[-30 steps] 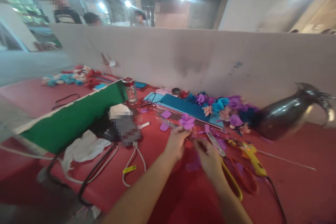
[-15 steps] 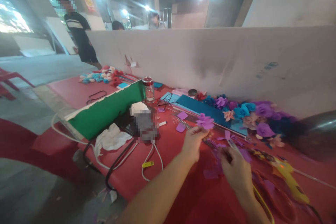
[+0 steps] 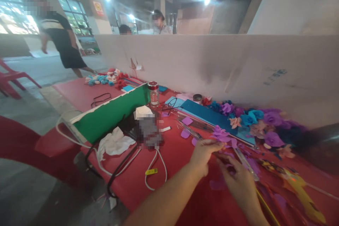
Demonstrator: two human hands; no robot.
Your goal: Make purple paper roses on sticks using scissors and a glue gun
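My left hand point(image 3: 202, 157) is closed in a pinch at the base of a purple paper flower point(image 3: 219, 133), which stands up from its fingertips. Close below it is my right hand point(image 3: 237, 178), its thumb and forefinger bent together toward the flower's underside. What those right fingers pinch, if anything, is hidden. Just behind the right hand lies a narrow silvery strip or tool point(image 3: 245, 163), with a purple petal point(image 3: 233, 143) at its far end. More loose purple petals point(image 3: 186, 120) are scattered on the red tabletop point(image 3: 182, 162).
Finished paper flowers point(image 3: 272, 138) are heaped along the white partition point(image 3: 180, 60). A yellow glue gun point(image 3: 302, 190) lies at the right. On the left are a green board point(image 3: 113, 113), a lidded glass jar point(image 3: 154, 95), crumpled tissue point(image 3: 115, 143) and cables. A person point(image 3: 59, 39) walks beyond.
My right hand has come away from the silvery strip and closer to my left hand and the flower. The view has shifted slightly. The person at the left has moved further left.
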